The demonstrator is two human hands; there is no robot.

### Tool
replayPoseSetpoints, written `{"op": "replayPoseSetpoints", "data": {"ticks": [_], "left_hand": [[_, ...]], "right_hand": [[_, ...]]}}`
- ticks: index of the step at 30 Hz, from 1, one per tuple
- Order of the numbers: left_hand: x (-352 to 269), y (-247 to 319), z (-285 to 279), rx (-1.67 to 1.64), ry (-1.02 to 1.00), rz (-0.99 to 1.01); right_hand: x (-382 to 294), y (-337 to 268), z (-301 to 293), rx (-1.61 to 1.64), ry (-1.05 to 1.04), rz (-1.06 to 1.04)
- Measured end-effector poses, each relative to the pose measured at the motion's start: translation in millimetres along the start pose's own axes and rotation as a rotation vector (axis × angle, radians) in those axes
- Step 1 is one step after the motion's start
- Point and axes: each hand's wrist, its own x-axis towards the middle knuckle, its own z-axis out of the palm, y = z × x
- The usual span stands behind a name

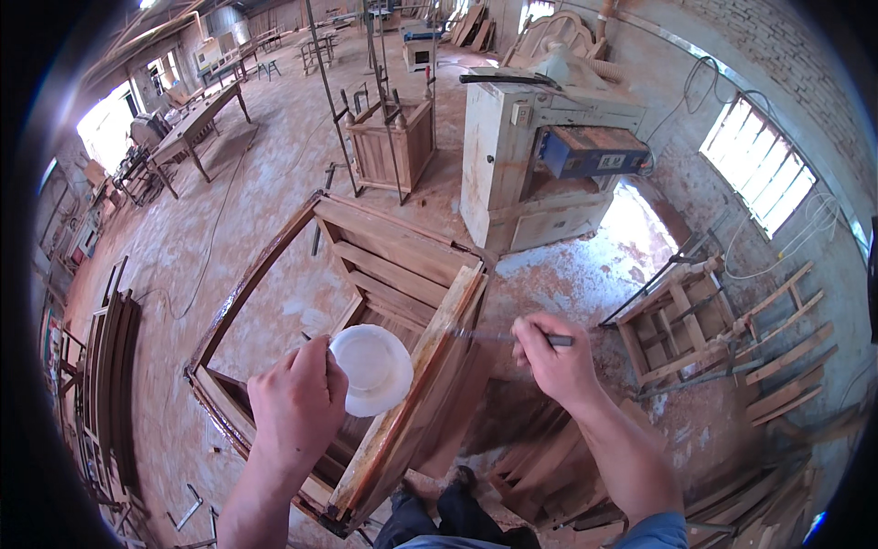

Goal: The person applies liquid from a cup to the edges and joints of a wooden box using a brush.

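Note:
My left hand (300, 394) grips a round white plastic container (370, 370) by its side, above the open frame of a wooden cabinet (391, 264). A thin dark tip sticks out by that hand; I cannot tell what it belongs to. In my right hand (552, 353) is a slim tool with a dark handle (561, 340). Its thin, blurred front part points left and reaches the cabinet's near rail (411, 384), though contact is unclear. That rail has a glossy, yellowish, wet-looking surface. The cabinet's far rail (240, 288) is dark and shiny.
Beyond the cabinet, a wooden box (391, 147) stands among upright bar clamps (322, 75). A large grey machine (507, 158) is at its right. Wooden boards (549, 460) lie by my feet, and a wooden frame (675, 322) leans right. Stacked frames (110, 370) stand left.

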Motion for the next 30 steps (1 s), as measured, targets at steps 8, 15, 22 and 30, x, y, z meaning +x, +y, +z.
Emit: {"op": "replayPoseSetpoints", "data": {"ticks": [8, 15, 22, 30], "left_hand": [[28.7, 15.3, 25.0, 0.024, -0.079, 0.048], [51.3, 40.3, 41.6, 0.117, 0.033, 0.281], [56.7, 31.6, 50.9, 0.120, -0.045, 0.162], [60.6, 20.5, 55.3, 0.105, -0.060, 0.040]], "right_hand": [[-7.4, -71.4, -14.5, 0.181, -0.051, -0.206], [26.0, -52.5, 15.3, -0.187, -0.179, -0.175], [48.3, -21.8, -14.6, 0.601, 0.021, 0.506], [61.9, 15.6, -41.5, 0.641, 0.168, 0.493]]}}
